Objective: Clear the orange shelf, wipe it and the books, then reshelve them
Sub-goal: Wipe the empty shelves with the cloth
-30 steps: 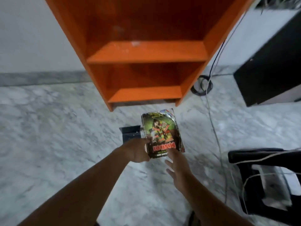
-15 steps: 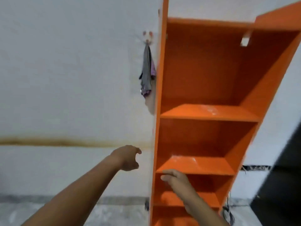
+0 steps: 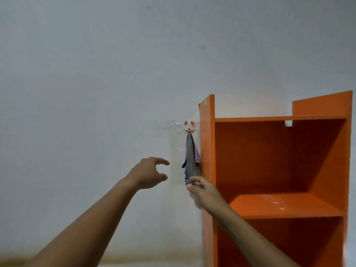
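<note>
The orange shelf [image 3: 281,207] stands at the right, its visible compartments holding no books. A grey and purple cloth [image 3: 191,160] hangs from a small mouse-shaped wall hook [image 3: 188,125] just left of the shelf's side panel. My right hand [image 3: 202,191] pinches the cloth's lower end between thumb and fingers. To the left of the cloth my left hand [image 3: 149,173] is raised with fingers curled and apart, holding nothing. No books are in view.
A plain white wall [image 3: 96,83] fills the left and top of the view. A brownish stain runs along the wall's bottom edge [image 3: 57,259]. White dust marks lie on the shelf board [image 3: 273,201].
The view has swung up from the floor and the book to the wall. Both hands rose; my right hand moved from the shelf front to the hanging cloth and took hold of its end.
</note>
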`<action>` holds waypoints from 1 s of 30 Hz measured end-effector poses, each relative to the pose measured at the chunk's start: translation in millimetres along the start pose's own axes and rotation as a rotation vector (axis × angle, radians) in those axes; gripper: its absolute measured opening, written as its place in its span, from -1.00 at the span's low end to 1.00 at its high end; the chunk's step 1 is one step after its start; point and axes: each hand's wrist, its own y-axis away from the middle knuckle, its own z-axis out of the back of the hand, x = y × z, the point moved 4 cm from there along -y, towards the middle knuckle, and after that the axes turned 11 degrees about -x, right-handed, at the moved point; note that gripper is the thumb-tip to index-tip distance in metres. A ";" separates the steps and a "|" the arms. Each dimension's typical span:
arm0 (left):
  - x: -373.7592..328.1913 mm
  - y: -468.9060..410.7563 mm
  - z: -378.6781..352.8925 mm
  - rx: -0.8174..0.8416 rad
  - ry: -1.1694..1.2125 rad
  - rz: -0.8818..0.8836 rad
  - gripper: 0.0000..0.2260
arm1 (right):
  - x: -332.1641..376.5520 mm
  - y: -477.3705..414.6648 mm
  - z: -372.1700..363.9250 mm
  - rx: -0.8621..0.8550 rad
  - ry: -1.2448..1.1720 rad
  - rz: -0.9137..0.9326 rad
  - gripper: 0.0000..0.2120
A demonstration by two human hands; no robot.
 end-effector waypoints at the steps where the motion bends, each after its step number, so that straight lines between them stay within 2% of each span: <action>1: 6.4 -14.2 -3.2 -0.009 0.013 0.005 -0.56 | -0.8 -14.7 -10.0 0.003 0.004 0.006 -0.60; 3: 16.5 -43.8 -7.9 -0.030 0.036 0.015 -0.55 | 0.9 -45.7 -26.9 -0.042 -0.003 0.028 -0.59; 6: 32.9 -97.4 -22.5 -0.064 0.064 0.012 -0.53 | 1.4 -104.3 -42.1 -0.213 -0.022 0.075 -0.61; 10: 46.5 -181.3 -60.7 -0.066 0.203 0.022 -0.60 | -7.1 -189.3 -50.9 -0.347 -0.065 0.072 -0.55; 14: 43.4 -238.9 -105.4 -0.035 0.424 0.080 -0.62 | -17.0 -235.3 -58.2 -0.490 0.048 0.119 -0.48; 17: 38.2 -270.5 -134.3 -0.021 0.500 0.094 -0.62 | -23.8 -262.3 -67.5 -0.564 0.097 0.138 -0.45; 20: 29.9 -288.7 -155.4 0.005 0.562 0.087 -0.68 | -33.0 -285.5 -68.3 -0.613 0.125 0.112 -0.48; 25: 29.0 -303.4 -152.0 -0.109 0.703 0.084 -0.85 | -24.9 -297.1 -67.5 -0.798 0.102 0.209 -0.78; 27: 28.1 -298.7 -133.0 -0.137 0.817 0.069 -0.90 | -10.5 -290.9 -65.6 -0.864 0.065 0.302 -0.81; 30: 33.0 -285.8 -113.9 -0.076 0.907 0.038 -0.90 | 0.1 -279.2 -65.8 -0.823 0.024 0.352 -0.73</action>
